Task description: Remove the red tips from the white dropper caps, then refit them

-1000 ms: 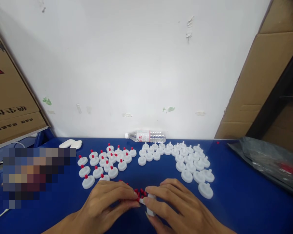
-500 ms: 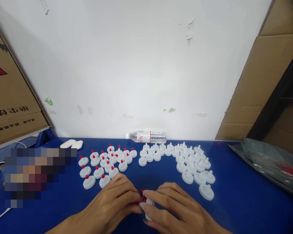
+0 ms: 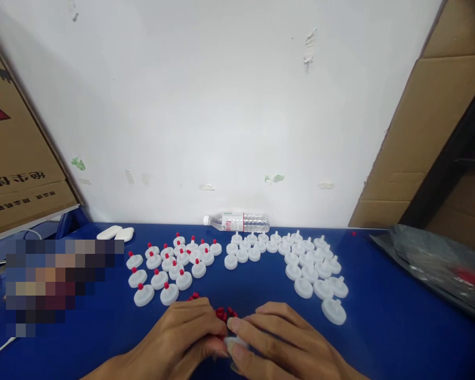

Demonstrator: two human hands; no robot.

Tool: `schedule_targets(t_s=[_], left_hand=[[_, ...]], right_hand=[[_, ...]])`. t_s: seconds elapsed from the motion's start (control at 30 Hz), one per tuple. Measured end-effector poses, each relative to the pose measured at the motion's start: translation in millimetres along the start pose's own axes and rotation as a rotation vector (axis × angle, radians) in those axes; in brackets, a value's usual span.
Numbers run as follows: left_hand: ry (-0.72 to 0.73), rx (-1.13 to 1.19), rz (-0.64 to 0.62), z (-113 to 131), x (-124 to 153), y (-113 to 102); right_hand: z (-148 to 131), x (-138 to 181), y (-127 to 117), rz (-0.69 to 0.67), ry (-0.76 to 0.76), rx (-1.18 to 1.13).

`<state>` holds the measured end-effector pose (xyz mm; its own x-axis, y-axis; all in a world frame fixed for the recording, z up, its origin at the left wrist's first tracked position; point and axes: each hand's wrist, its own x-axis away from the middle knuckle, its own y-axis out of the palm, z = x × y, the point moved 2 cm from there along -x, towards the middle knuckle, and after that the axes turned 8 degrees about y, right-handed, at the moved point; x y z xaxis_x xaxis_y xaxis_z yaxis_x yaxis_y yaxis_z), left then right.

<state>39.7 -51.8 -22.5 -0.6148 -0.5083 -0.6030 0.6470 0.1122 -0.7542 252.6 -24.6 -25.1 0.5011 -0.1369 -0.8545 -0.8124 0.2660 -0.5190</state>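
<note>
My right hand [image 3: 288, 338] grips a white plastic nozzle cap [image 3: 236, 342], mostly covered by its fingers. Against the cap's left side, my left hand [image 3: 188, 330] is closed in a pinch. Whatever sits between its fingertips is hidden. Small red tips [image 3: 220, 314] lie loose on the table just beyond both hands. Left of centre stand several white nozzle caps with red tips on them [image 3: 170, 294]. Several white nozzle caps with bare spouts [image 3: 310, 273] stand in a curved group from the middle to the right.
A clear plastic bottle [image 3: 237, 222] lies along the white wall [image 3: 229, 105]. Two white oval objects [image 3: 116, 233] are at the back left of the blue table [image 3: 114, 322]. A dark plastic bag [image 3: 427, 258] lies on the right. Cardboard [image 3: 404, 142] stands at both sides.
Both hands have come slightly nearer to me, and the held cap has tilted and shifted down. More loose red tips now show beyond the fingers.
</note>
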Motion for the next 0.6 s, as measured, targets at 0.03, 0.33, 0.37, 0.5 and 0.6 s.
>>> schedule_targets(t_s=[0.03, 0.33, 0.37, 0.5, 0.6], left_hand=[[-0.005, 0.017, 0.007, 1.3, -1.3, -0.3], [-0.036, 0.101, 0.050, 8.4, -12.1, -1.1], [-0.035, 0.084, 0.060, 8.4, -11.8, -1.8], [0.028, -0.051, 0.106, 4.0, -7.8, -5.5], [0.092, -0.118, 0.072, -2.4, -3.4, -5.6]], right_hand=[[-0.2, -1.3, -1.7, -0.002, -0.011, 0.006], [0.9, 0.7, -5.9, -0.056, -0.070, 0.054], [0.9, 0.6, -5.4, -0.058, -0.070, 0.056], [2.6, -1.7, -2.8, -0.020, -0.001, 0.015], [4.0, -0.8, 0.8, 0.027, 0.017, 0.030]])
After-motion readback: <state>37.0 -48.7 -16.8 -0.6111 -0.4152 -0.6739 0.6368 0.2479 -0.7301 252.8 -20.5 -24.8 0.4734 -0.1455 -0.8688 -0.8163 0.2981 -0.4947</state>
